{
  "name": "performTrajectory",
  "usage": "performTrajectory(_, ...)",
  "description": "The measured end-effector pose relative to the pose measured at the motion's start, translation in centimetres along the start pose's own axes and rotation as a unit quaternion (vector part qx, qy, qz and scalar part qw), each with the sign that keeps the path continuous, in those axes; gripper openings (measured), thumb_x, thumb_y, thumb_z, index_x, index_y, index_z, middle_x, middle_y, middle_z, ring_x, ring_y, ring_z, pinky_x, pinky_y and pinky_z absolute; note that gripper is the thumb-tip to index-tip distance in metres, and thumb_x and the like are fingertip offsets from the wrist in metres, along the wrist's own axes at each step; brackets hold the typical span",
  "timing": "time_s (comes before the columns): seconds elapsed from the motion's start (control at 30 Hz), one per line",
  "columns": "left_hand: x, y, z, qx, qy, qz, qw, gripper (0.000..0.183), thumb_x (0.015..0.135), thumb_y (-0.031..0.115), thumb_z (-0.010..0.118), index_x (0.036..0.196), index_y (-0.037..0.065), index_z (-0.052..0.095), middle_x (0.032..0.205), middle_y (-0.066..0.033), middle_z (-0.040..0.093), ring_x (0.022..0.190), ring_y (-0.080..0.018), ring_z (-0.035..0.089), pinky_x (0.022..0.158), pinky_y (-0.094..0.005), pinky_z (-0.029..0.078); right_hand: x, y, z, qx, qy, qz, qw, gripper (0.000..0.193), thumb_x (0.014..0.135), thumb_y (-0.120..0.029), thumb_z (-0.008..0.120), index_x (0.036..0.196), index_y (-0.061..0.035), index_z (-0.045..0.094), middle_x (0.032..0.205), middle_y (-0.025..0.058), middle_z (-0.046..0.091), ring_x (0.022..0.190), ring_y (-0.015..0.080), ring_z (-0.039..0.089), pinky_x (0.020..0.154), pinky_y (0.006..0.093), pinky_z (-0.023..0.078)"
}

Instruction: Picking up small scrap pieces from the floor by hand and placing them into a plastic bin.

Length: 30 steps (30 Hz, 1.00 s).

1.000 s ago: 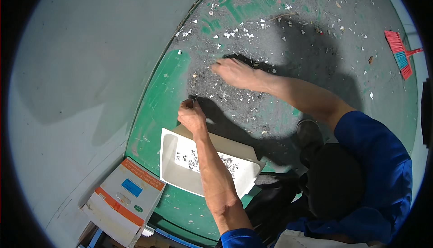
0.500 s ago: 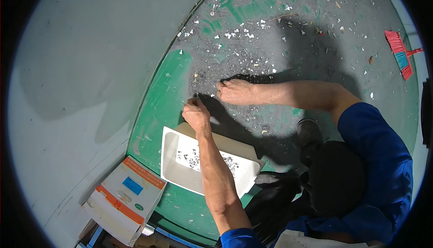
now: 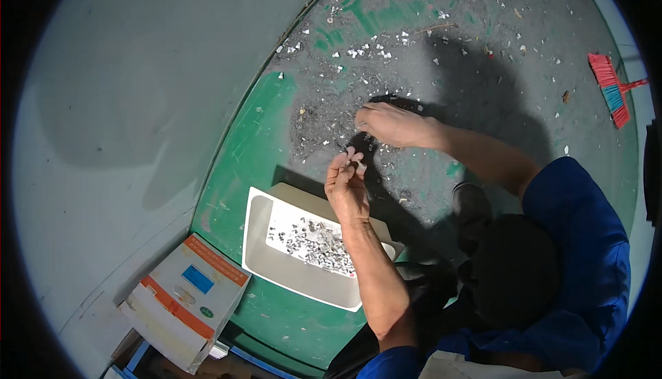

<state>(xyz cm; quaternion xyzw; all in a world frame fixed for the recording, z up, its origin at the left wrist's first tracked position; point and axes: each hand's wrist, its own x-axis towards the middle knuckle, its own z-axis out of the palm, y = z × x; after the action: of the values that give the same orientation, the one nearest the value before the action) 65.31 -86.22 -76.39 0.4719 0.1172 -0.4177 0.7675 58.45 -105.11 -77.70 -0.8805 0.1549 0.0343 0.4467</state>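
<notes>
My left hand (image 3: 347, 189) is raised over the far edge of the white plastic bin (image 3: 256, 244), its fingers curled together. Whatever lies between those fingertips is too small to name. To its upper right, my right hand (image 3: 396, 125) is low over the dirty floor, fingers pinched downward at the grit; what they hold, if anything, is hidden. Many small metallic and dark pieces (image 3: 321, 244) are spread across the bin's bottom. Scattered around the hands are grey dust and small white scraps (image 3: 355, 53).
A white and orange cardboard box (image 3: 196, 296) stands at the lower left, beside the bin. At the far right lies a red and blue broom head (image 3: 609, 89). A pale wall (image 3: 138, 103) rises on the left. My dark shoe (image 3: 472, 200) is right of the bin.
My left hand has moved right and turned, showing more of its fingers. The right hand has shifted slightly right and up. More of the pieces in the bin now show.
</notes>
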Motion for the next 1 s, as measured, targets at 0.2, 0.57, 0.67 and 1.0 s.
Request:
performTrajectory(0.2, -1.2, -3.2, 1.1, -0.297, 0.036, -0.150, 0.942, 0.043, 0.098, 0.032, 0.051, 0.117, -0.006, 0.058, 0.118, -0.0200, 0.063, 0.115, -0.0312, 0.060, 0.098, -0.0447, 0.051, -4.3, -5.4, -0.9, 0.044, -0.088, -0.053, 0.994, 0.017, 0.083, -0.009, 0.061, 0.095, 0.0029, 0.060, 0.104, 0.0200, 0.059, 0.095, 0.0395, 0.063, 0.082, 0.0504, 0.051)
performTrajectory(0.57, -3.2, -6.9, -2.5, -0.355, 0.087, -0.068, 0.928, 0.032, 0.102, 0.026, 0.047, 0.079, 0.004, 0.052, 0.077, -0.0103, 0.056, 0.073, -0.0237, 0.053, 0.064, -0.0333, 0.049, 3.2, -3.6, 4.8, -0.234, -0.068, -0.203, 0.948, 0.012, 0.075, -0.008, 0.065, 0.080, 0.0027, 0.069, 0.090, 0.0199, 0.066, 0.081, 0.0346, 0.071, 0.066, 0.0437, 0.058)
performTrajectory(0.67, -3.6, -6.8, -2.5, -0.326, 0.071, -0.065, 0.941, 0.031, 0.102, 0.026, 0.048, 0.080, 0.004, 0.053, 0.077, -0.0102, 0.056, 0.073, -0.0234, 0.053, 0.064, -0.0328, 0.048, 4.2, -3.6, 5.8, -0.310, -0.053, -0.249, 0.916, 0.015, 0.075, -0.008, 0.065, 0.080, 0.0042, 0.071, 0.091, 0.0224, 0.067, 0.078, 0.0331, 0.071, 0.063, 0.0413, 0.058)
performTrajectory(1.0, -3.9, -6.4, -2.4, -0.311, 0.098, -0.055, 0.944, 0.028, 0.101, 0.025, 0.051, 0.082, 0.004, 0.053, 0.079, -0.0099, 0.056, 0.074, -0.0238, 0.055, 0.064, -0.0324, 0.050, 4.3, -3.8, 6.0, -0.360, -0.092, -0.235, 0.898, 0.017, 0.075, -0.009, 0.064, 0.080, 0.0065, 0.070, 0.085, 0.0213, 0.068, 0.077, 0.0306, 0.072, 0.064, 0.0403, 0.058)
